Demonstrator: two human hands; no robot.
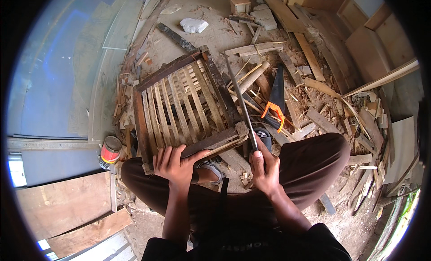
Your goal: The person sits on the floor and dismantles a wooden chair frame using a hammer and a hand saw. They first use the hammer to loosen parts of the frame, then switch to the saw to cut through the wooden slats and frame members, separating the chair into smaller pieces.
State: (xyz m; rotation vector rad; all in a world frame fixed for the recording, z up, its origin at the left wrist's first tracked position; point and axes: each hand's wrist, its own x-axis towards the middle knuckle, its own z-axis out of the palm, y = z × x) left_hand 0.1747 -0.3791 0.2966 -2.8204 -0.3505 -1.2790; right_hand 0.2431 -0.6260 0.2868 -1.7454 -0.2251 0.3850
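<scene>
Sitting by the left knee (134, 173), a red-labelled tin (111, 152) can't be seen into. Near it, slatted frame (180, 108) is gripped by curled left hand (174, 166), long tool (243, 105) by tightly closed right hand (265, 169).

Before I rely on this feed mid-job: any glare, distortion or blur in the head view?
All in the head view: fisheye distortion bends straight edges near the rim; bright light washes out the lower-right edge; bluish glare streaks the panel at left; the handsaw and right hand look reasonably sharp.

Pale, partly legible capital letters (244, 248) across the black shirt's front (269, 243).
</scene>
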